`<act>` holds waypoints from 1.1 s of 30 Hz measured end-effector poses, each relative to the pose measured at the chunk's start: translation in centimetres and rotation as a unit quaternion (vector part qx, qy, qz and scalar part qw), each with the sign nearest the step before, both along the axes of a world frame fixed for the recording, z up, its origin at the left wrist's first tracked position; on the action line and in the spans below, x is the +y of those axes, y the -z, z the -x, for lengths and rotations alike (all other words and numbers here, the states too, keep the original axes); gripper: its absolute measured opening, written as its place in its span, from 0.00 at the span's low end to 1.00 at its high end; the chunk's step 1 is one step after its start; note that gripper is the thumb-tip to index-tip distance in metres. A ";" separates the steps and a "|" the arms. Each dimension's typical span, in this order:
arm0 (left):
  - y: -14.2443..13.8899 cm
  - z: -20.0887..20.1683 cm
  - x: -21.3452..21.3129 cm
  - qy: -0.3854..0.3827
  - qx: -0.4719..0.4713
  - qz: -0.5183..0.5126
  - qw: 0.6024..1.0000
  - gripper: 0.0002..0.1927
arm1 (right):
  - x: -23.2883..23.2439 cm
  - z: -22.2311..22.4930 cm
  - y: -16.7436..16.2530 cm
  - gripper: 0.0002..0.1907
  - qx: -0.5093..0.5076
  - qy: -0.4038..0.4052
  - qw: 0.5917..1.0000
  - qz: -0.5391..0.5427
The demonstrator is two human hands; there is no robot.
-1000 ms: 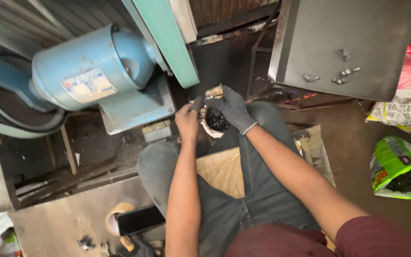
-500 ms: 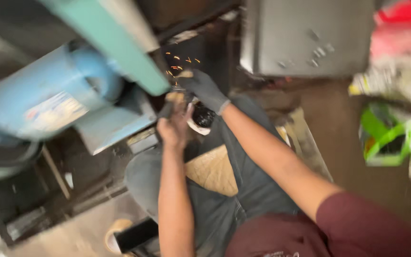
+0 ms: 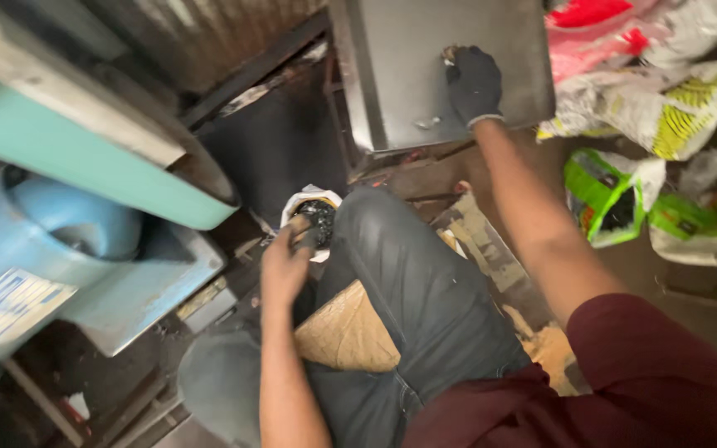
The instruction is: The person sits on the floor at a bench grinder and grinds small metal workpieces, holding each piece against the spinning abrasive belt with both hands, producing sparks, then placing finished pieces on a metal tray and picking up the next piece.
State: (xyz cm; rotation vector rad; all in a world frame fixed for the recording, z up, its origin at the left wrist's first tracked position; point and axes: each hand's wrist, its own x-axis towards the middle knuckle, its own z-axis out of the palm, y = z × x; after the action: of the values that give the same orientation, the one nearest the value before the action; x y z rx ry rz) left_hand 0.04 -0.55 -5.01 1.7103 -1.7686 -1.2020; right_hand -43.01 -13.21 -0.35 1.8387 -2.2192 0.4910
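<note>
The gloved right hand [image 3: 474, 83] has left the small white cup of dark bits [image 3: 313, 217] and now rests on the grey metal tabletop [image 3: 400, 75]; only the bare left hand [image 3: 285, 264] holds the cup.

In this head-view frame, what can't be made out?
- What the gloved right hand touches on the grey metal plate: covered by the fingers.
- The dark contents of the white piece in the left hand: too small, partly hidden by the knee.
- The blue motor: cut off at the left edge.

White bowl of black bits, small metal pieces

Bowl [image 3: 313, 217] upright beside the knee [image 3: 392, 241], held by bare left hand [image 3: 285, 267]; metal pieces [image 3: 426, 123] lying on grey desk [image 3: 392, 75] beyond the knee, under gloved right hand [image 3: 475, 83].
</note>
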 end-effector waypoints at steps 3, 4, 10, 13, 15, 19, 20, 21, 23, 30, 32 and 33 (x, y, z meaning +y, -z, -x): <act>-2.3 2.0 -1.3 -0.020 -0.007 0.017 1.000 0.27 | -1.0 -3.9 -0.6 0.12 -0.263 -0.045 0.964 -0.012; -3.0 2.7 -1.5 -0.050 0.000 0.021 0.999 0.28 | -0.4 -6.3 -1.2 0.13 -0.393 -0.057 0.918 -0.013; -4.8 3.5 1.9 0.046 -0.033 0.279 0.959 0.34 | 10.7 -23.2 0.2 0.21 -0.622 -0.213 0.744 -0.114; -4.8 2.9 4.9 0.038 -0.067 0.241 0.967 0.33 | 13.9 -25.7 1.3 0.25 -0.601 -0.273 0.731 -0.174; -4.4 2.9 5.8 -0.001 -0.066 0.246 0.967 0.32 | 14.1 -25.4 1.4 0.24 -0.595 -0.356 0.693 -0.197; -2.9 2.5 5.5 -0.148 -0.015 0.291 0.945 0.27 | 13.5 -24.1 0.6 0.29 -0.702 -0.350 0.563 -0.261; -2.4 2.3 5.3 -0.202 0.020 0.292 0.935 0.24 | 13.6 -24.1 0.5 0.31 -0.726 -0.347 0.530 -0.268; -2.0 1.9 5.1 -0.242 0.149 0.267 0.921 0.27 | 14.0 -24.2 0.5 0.34 -0.750 -0.340 0.495 -0.277; -1.4 1.3 5.0 -0.313 0.395 0.201 0.840 0.34 | 14.9 -24.8 0.9 0.35 -0.724 -0.370 0.521 -0.259; -2.7 0.9 5.7 -0.265 0.491 0.118 0.821 0.36 | 15.8 -24.9 1.2 0.17 -0.434 -0.441 0.749 -0.238; -3.6 0.8 5.9 -0.225 0.498 0.123 0.828 0.42 | 15.6 -24.6 0.6 0.16 -0.471 -0.460 0.715 -0.237; -3.9 0.8 5.9 -0.207 0.503 0.129 0.829 0.42 | 15.6 -24.5 0.1 0.16 -0.488 -0.471 0.697 -0.233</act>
State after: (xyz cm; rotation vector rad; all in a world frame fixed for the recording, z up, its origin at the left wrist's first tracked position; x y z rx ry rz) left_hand -0.77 5.33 -1.09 0.8990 -0.8010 -1.2294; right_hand -18.56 2.38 -0.49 3.6280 -1.5984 1.4684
